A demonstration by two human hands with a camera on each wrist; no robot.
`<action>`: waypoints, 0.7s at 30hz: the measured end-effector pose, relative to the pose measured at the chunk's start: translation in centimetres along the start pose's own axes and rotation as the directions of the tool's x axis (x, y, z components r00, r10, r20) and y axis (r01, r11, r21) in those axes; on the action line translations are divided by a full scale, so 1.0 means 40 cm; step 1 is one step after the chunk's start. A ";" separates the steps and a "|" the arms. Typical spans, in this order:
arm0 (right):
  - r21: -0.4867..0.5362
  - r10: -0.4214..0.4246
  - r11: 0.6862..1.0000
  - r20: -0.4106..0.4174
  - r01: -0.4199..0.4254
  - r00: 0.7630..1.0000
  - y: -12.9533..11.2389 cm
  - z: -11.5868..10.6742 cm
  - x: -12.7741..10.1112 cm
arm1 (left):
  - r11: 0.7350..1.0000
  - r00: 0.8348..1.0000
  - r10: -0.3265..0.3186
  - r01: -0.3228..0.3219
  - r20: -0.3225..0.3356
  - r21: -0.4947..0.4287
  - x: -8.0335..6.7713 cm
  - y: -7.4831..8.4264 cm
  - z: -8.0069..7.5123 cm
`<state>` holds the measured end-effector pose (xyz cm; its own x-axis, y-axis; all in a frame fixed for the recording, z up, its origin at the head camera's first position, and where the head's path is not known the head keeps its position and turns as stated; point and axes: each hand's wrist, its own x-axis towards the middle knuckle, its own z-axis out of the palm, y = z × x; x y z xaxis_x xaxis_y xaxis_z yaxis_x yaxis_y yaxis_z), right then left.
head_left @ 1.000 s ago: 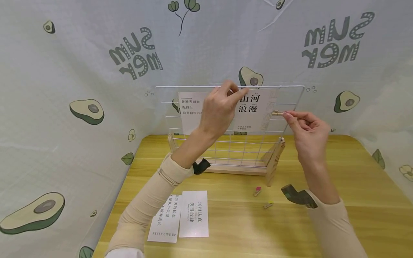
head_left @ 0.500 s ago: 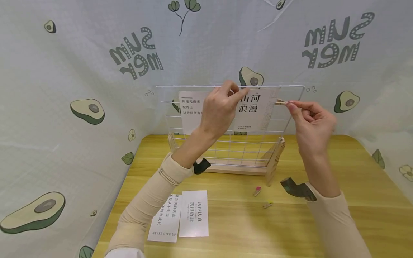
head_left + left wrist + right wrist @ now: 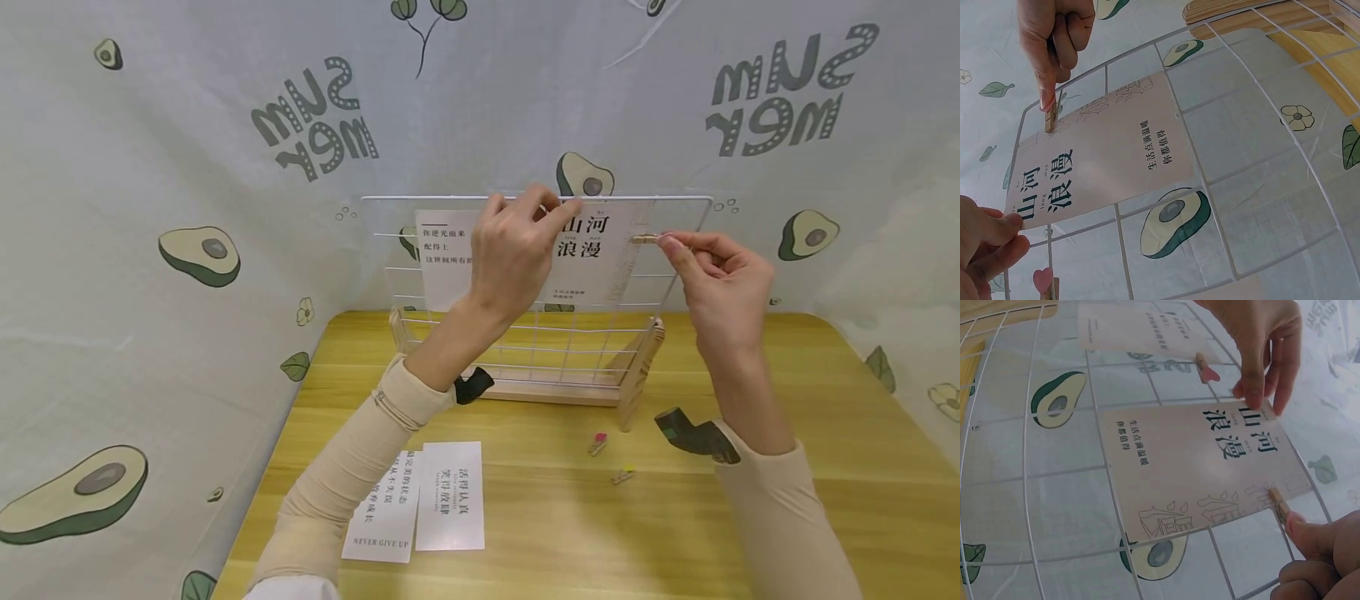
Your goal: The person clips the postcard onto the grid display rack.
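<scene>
My left hand [image 3: 513, 254] pinches the upper left corner of a printed card [image 3: 592, 275] at the top of a white wire grid [image 3: 637, 198]. My right hand [image 3: 723, 287] pinches a small wooden clothespin [image 3: 1278, 504] by its end. That clothespin's tip lies over the card's right edge and a grid wire, near the top. Another card [image 3: 442, 287] is on the grid to the left, partly hidden behind my left hand. In the right wrist view, a clothespin with a pink heart [image 3: 1207, 370] sits at that card's edge.
The grid stands in a wooden base [image 3: 555, 393] on a wood-grain table [image 3: 540, 517]. Two cards [image 3: 452, 500] lie at the front left, one partly under my left forearm. Two loose clothespins [image 3: 597, 444] lie right of centre. A patterned cloth [image 3: 480, 108] hangs behind.
My right hand has risen with the clothespin along the card's right edge, then shifted slightly left so its tip overlaps the edge. My left hand has stayed at the card's corner.
</scene>
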<state>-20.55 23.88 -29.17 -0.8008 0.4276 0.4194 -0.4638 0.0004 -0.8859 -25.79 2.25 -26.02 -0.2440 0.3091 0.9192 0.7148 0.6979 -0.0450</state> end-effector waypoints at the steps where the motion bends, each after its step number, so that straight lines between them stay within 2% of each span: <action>1: 0.004 0.000 1.000 0.006 0.000 1.000 0.000 -0.001 0.001 | 1.000 1.000 0.000 0.000 -0.017 0.006 0.000 0.001 0.001; 7: 0.026 -0.016 1.000 0.026 0.015 1.000 0.001 -0.004 0.005 | 0.999 0.993 0.010 -0.005 -0.116 0.042 -0.002 0.007 0.012; 13: 0.027 -0.045 0.999 0.030 0.044 0.999 0.008 -0.004 0.011 | 1.000 0.992 -0.031 0.031 -0.126 0.004 -0.003 0.004 0.005; 17: -0.063 -0.076 0.995 0.024 0.077 0.997 0.014 -0.008 0.011 | 0.999 0.994 -0.047 0.045 -0.095 -0.029 -0.012 0.003 -0.015; 21: -0.254 -0.113 0.961 0.014 0.113 0.994 0.021 -0.011 0.006 | 0.995 0.996 -0.062 0.056 -0.071 -0.086 -0.037 0.006 -0.044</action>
<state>-20.96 24.36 -29.89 -0.7485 0.4122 0.5194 -0.4396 0.2780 -0.8541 -24.11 0.82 -26.71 -0.2404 0.2183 0.9458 0.7539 0.6558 0.0403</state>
